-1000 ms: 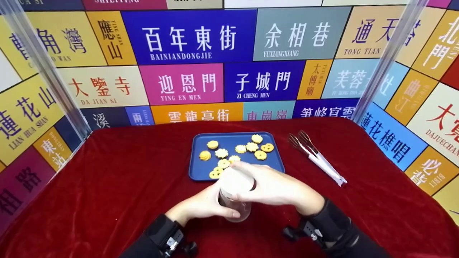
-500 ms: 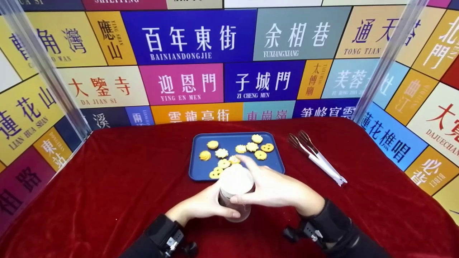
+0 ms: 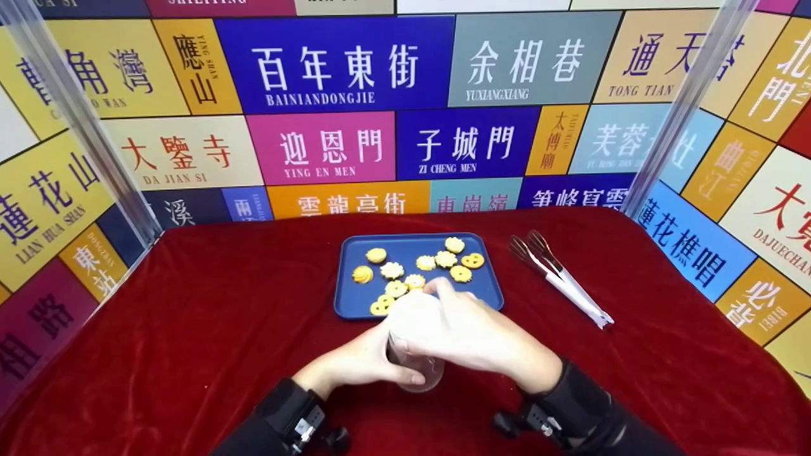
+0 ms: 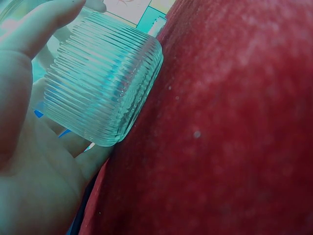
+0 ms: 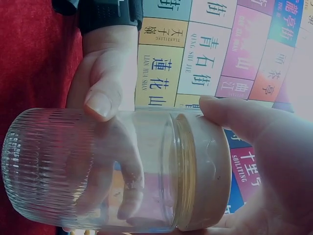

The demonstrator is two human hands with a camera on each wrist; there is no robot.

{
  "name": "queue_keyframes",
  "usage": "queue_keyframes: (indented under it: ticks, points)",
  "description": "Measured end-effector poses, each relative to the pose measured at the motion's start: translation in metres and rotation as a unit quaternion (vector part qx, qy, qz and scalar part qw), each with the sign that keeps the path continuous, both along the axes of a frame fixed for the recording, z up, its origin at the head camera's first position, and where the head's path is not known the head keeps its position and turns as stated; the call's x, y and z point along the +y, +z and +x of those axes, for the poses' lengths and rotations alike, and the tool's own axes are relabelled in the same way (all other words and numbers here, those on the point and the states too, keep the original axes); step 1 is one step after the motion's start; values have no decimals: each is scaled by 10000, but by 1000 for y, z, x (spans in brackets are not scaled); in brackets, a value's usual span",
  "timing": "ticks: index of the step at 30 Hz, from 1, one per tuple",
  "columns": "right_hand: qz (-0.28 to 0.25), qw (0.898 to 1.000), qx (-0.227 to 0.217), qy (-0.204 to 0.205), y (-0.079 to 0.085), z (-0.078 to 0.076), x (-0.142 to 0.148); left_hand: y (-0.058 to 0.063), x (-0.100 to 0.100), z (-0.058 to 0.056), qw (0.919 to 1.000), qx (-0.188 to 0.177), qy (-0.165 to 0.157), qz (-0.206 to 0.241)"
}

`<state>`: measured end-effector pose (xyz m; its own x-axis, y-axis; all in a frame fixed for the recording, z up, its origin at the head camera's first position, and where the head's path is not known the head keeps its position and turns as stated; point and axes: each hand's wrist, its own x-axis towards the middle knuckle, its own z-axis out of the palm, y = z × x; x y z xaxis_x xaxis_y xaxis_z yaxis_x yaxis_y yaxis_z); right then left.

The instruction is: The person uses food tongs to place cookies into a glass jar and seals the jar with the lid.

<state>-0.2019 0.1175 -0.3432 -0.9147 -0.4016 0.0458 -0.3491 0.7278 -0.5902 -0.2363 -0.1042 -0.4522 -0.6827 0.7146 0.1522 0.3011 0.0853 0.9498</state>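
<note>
A clear ribbed glass jar point(image 5: 54, 166) stands in front of the tray, with nothing visible inside it. My left hand point(image 3: 358, 361) wraps round the jar's body, thumb at the front; in the left wrist view the ribbed glass point(image 4: 105, 78) sits within its fingers, close over the red cloth. A pale lid point(image 5: 210, 171) caps the jar. My right hand point(image 3: 481, 329) grips this lid from the right, thumb on its near side and fingers over the far side. From the head, that hand covers part of the lid.
Behind the jar lies a blue tray point(image 3: 355, 247) with several cookies point(image 3: 392, 270), some pretzel-shaped. To the right rest tongs point(image 3: 561, 278) with white handles. Red velvet cloth point(image 3: 209, 304) covers the table. Walls with printed signs point(image 3: 336, 63) stand at the back and sides.
My right hand has shifted its hold on the lid: its fingers lifted off the far edge, then the hand turned and came back over the lid. The left hand stays put.
</note>
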Motion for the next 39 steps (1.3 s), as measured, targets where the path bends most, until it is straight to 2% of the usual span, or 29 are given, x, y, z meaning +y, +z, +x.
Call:
queue_keyframes:
  ticks: [9,16,26,32,39]
  points:
    - [59,9994,-29,331,0,-2,4,0,0,0,10000,-2,49,-45]
    - [-128,9950,162,977,0,-7,10,0,0,0,9999,40,129,-108]
    - [-61,9889,-102,1481,6,-16,19,0,2,-1,9998,74,146,-85]
    - [19,9874,-83,1578,5,-16,19,2,2,0,9998,75,170,-115]
    - [-31,9902,-178,1383,5,-13,16,2,1,0,9998,115,150,-103]
